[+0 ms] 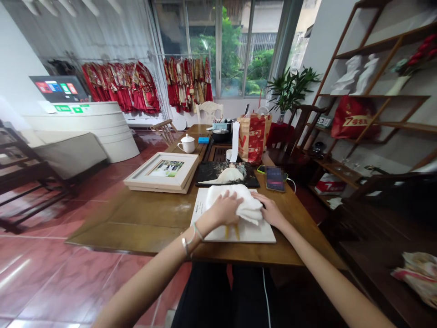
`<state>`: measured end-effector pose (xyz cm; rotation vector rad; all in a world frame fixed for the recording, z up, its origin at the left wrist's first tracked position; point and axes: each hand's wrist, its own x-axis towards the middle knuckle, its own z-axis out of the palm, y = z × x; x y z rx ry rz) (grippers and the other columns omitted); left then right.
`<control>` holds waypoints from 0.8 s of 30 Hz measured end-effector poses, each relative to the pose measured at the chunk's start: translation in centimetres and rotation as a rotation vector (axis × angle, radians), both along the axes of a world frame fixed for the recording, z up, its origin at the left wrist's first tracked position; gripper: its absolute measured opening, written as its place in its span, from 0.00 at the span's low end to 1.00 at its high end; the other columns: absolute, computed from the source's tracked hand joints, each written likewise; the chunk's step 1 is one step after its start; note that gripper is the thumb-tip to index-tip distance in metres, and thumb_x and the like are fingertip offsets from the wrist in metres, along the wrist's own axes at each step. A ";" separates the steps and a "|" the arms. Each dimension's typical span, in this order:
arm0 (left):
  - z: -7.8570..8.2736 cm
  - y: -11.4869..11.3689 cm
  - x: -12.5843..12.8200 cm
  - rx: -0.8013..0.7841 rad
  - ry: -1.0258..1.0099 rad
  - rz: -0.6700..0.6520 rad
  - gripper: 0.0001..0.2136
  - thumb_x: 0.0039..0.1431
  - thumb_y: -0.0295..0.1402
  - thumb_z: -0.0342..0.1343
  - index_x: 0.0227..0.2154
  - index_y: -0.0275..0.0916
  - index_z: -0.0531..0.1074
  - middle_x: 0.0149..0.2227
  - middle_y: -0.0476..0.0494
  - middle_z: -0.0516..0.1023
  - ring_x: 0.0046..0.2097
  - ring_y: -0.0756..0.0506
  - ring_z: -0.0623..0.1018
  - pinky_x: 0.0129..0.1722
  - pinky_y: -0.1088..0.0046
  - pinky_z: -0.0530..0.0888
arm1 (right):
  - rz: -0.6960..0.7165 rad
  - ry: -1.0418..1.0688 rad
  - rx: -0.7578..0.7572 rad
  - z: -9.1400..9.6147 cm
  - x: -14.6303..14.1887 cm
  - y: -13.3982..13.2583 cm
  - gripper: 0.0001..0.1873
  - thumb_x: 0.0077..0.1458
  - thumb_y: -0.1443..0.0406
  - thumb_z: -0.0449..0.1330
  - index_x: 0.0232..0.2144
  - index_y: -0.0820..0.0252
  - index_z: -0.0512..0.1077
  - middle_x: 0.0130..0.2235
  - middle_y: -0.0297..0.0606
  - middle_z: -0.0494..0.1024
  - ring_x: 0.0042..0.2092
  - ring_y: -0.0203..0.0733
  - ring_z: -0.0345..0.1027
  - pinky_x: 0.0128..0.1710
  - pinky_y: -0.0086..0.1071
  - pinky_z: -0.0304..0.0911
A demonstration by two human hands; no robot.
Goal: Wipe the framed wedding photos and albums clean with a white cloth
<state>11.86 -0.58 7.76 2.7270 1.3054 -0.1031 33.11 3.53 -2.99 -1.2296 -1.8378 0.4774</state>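
A folded white towel (251, 207) lies on a white picture panel (257, 236) at the table's near edge. My left hand (227, 207) grips the towel from above, its fingers bent over the cloth. Yellowish marks on the panel show below that hand. At the right edge of the panel rests my right hand (268, 208), open, with fingers stretched toward the towel's right side. Some of its fingertips are hard to make out against the cloth. Just beyond the towel is a dark tray-like board (252, 178) with a pale leaf-shaped piece (227, 175) on it.
White picture frames (139, 180) are stacked on the left of the wooden table (136, 223). Farther back stand a lidded white cup (187, 144), a black pot (220, 135) and a red-and-tan paper bag (253, 139). A phone (275, 178) with a cable lies at right.
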 end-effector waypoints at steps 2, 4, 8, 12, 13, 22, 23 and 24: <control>-0.3 2.5 0.3 -0.006 -0.015 -0.017 0.29 0.55 0.29 0.51 0.61 0.39 0.59 0.62 0.35 0.62 0.64 0.32 0.61 0.59 0.50 0.63 | 0.014 -0.002 0.008 0.2 -0.1 -0.1 0.24 0.48 0.72 0.52 0.47 0.56 0.77 0.54 0.41 0.76 0.58 0.50 0.66 0.59 0.47 0.60; -0.7 3.9 0.5 0.003 -0.029 -0.009 0.29 0.57 0.29 0.49 0.63 0.40 0.56 0.63 0.35 0.61 0.64 0.32 0.60 0.59 0.48 0.62 | 0.019 -0.003 0.012 0.3 -0.1 -0.1 0.26 0.47 0.73 0.51 0.46 0.55 0.77 0.54 0.40 0.76 0.58 0.50 0.67 0.58 0.46 0.61; -1.4 2.7 0.4 0.017 -0.042 0.014 0.31 0.55 0.31 0.52 0.63 0.38 0.56 0.66 0.32 0.54 0.66 0.27 0.53 0.60 0.42 0.57 | 0.008 -0.001 0.007 0.2 -0.1 -0.1 0.23 0.49 0.71 0.53 0.46 0.54 0.77 0.54 0.41 0.76 0.58 0.50 0.67 0.58 0.47 0.61; -1.9 -2.4 -1.1 -0.013 -0.081 -0.070 0.34 0.51 0.29 0.53 0.63 0.40 0.55 0.68 0.34 0.51 0.68 0.26 0.47 0.63 0.43 0.53 | -0.010 0.003 0.002 -0.1 0.0 0.1 0.19 0.55 0.65 0.53 0.46 0.57 0.77 0.54 0.45 0.76 0.57 0.51 0.67 0.59 0.50 0.59; -1.9 -3.9 -1.6 -0.029 -0.093 -0.112 0.35 0.50 0.28 0.54 0.64 0.41 0.54 0.68 0.36 0.50 0.68 0.27 0.46 0.63 0.44 0.51 | -0.014 0.003 0.002 -0.1 0.0 0.1 0.19 0.56 0.65 0.52 0.46 0.57 0.77 0.54 0.45 0.76 0.57 0.51 0.67 0.60 0.50 0.58; -1.2 -6.8 -5.0 -0.129 -0.119 -0.146 0.40 0.45 0.23 0.52 0.64 0.48 0.53 0.70 0.46 0.48 0.70 0.36 0.44 0.66 0.50 0.50 | -0.026 -0.004 -0.007 -0.3 0.0 0.1 0.19 0.56 0.65 0.53 0.47 0.54 0.77 0.54 0.41 0.76 0.59 0.49 0.65 0.62 0.50 0.56; -1.1 -5.8 -5.0 -0.119 -0.128 -0.118 0.39 0.46 0.23 0.51 0.64 0.47 0.54 0.69 0.46 0.50 0.70 0.36 0.46 0.65 0.51 0.52 | -0.028 -0.004 -0.006 -0.3 0.0 0.1 0.19 0.56 0.65 0.53 0.47 0.55 0.77 0.54 0.42 0.76 0.58 0.49 0.66 0.61 0.50 0.56; -1.1 -4.5 -4.8 -0.100 -0.135 -0.086 0.38 0.47 0.24 0.51 0.64 0.46 0.54 0.69 0.45 0.51 0.69 0.35 0.47 0.65 0.51 0.53 | -0.030 -0.004 -0.003 -0.3 0.0 0.1 0.19 0.56 0.65 0.53 0.47 0.55 0.77 0.54 0.42 0.76 0.58 0.49 0.66 0.61 0.50 0.57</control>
